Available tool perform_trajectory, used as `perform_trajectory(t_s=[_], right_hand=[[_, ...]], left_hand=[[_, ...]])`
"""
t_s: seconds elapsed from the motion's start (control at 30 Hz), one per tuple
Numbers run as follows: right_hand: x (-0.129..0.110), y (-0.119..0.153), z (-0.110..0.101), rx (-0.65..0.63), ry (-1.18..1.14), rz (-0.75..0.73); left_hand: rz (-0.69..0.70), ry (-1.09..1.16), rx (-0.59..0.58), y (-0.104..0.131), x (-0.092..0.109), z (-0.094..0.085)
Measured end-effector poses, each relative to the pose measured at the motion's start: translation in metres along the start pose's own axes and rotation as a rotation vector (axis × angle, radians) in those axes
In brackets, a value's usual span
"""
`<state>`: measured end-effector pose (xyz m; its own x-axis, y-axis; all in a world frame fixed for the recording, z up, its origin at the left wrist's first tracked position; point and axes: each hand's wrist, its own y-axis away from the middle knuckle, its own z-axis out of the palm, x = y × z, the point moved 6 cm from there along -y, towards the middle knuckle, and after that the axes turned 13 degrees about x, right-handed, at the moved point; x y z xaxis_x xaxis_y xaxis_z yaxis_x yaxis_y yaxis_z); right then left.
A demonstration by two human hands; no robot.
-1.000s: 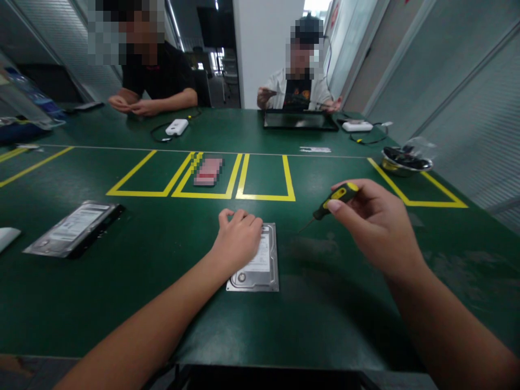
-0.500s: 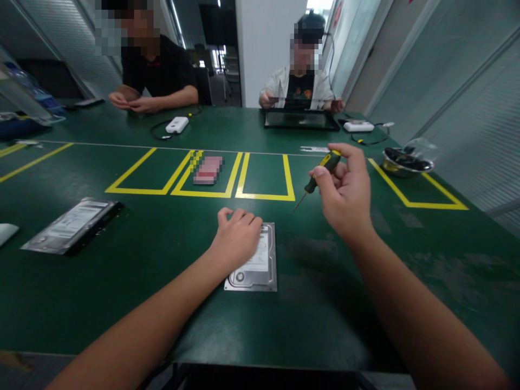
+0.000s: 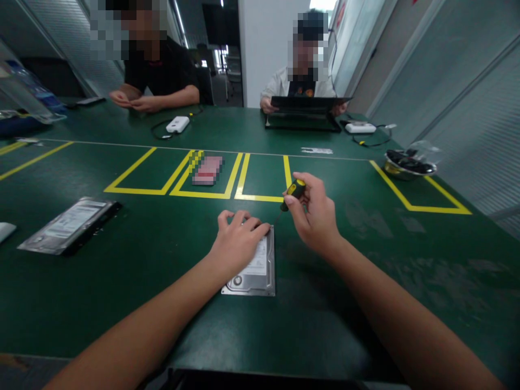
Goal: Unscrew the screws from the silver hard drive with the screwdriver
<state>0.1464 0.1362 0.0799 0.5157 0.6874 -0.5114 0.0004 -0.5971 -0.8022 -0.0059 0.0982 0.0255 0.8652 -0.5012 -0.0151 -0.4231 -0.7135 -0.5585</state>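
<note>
A silver hard drive (image 3: 260,279) with a white label lies flat on the green table in front of me. My left hand (image 3: 238,241) covers its upper left part, fingers curled over the far end and holding it down. Pinched in my right hand (image 3: 314,211) is a screwdriver (image 3: 296,189) with a green and yellow handle. Its thin shaft points down toward the drive's far right corner; whether the tip touches is too small to tell. Off to the left lies a second hard drive (image 3: 69,225), set at an angle.
Yellow tape rectangles (image 3: 203,194) mark the green table (image 3: 154,303); a blurred pink item (image 3: 208,170) lies in one. A bowl of dark items (image 3: 410,164) stands at right. Across the table sit two people; one holds a black panel (image 3: 309,104). White cabled boxes (image 3: 177,124) lie nearby.
My right hand has moved left and down, bringing the screwdriver to the drive's far right corner. My left fingers have spread a little. The person opposite has tilted the black panel up.
</note>
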Motion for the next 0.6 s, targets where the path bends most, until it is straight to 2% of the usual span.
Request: perform_trajectory(t_s=[0.6], right_hand=[[0.0094, 0.0, 0.0013, -0.029, -0.023, 0.028]], left_hand=[[0.021, 0.025, -0.054, -0.0011, 0.0004, 0.0004]])
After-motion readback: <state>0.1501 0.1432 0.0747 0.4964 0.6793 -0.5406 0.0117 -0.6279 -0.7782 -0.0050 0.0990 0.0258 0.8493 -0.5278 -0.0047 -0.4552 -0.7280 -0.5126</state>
